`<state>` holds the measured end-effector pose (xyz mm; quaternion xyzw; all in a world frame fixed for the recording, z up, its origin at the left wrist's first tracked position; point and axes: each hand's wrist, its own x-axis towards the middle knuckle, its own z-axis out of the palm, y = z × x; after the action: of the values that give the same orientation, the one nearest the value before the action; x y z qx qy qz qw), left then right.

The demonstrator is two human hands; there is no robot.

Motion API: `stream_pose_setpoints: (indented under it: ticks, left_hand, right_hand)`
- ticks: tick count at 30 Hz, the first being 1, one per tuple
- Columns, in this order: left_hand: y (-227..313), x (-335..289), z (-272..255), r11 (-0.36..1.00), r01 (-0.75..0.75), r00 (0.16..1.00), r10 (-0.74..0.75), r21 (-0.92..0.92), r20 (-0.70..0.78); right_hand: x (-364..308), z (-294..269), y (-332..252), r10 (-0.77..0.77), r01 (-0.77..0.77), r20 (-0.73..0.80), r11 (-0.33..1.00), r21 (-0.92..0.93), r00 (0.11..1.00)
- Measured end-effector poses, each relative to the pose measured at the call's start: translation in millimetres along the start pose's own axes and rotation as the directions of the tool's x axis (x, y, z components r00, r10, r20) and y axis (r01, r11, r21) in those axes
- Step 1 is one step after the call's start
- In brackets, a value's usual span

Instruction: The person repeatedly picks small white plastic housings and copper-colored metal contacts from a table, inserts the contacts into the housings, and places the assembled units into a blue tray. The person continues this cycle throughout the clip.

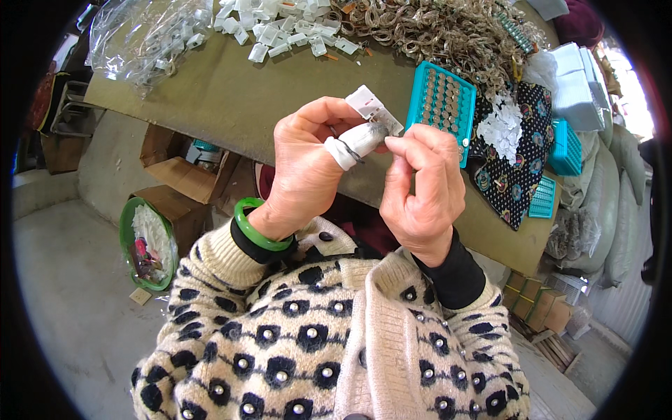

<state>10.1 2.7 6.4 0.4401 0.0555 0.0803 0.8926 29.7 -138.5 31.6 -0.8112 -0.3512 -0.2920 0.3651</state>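
Over the near edge of the table, my left hand (304,157) grips a small white plastic casing (367,103) with its open side up. A white cloth wrap (353,145), tied with a dark band, covers the left thumb, which presses on the casing. My right hand (428,189) is closed in a pinch at the casing's lower right end. Whatever sits between its thumb and forefinger is too small to make out. Just beyond the right hand lies a teal tray (411,105) bearing rows of small round metal-coloured parts (439,98).
White plastic casings (280,31) lie piled at the back beside a clear bag (143,45). Coiled wires (434,28) are heaped at far right. White pieces (500,129) rest on a patterned cloth (507,199). A green basin (126,241) and cardboard box (185,178) stand lower left.
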Motion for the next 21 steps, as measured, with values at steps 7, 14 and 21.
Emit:
stream_pose_setpoints:
  ticks: [7,14,21]
  left_hand:
    - [2,0,-1,0.978,0.139,0.990,-0.131,-0.159,0.057]
    - [6,4,-12,0.837,0.435,0.900,-0.406,-0.332,0.158]
    - [8,4,-4,0.940,0.276,0.961,-0.273,-0.200,0.045]
  right_hand:
    - [-6,4,7,0.190,-0.196,0.054,0.965,0.176,0.980]
    - [-13,7,7,0.483,-0.505,0.182,0.713,0.485,0.857]
    - [-22,15,2,0.554,-0.551,0.150,0.688,0.473,0.819]
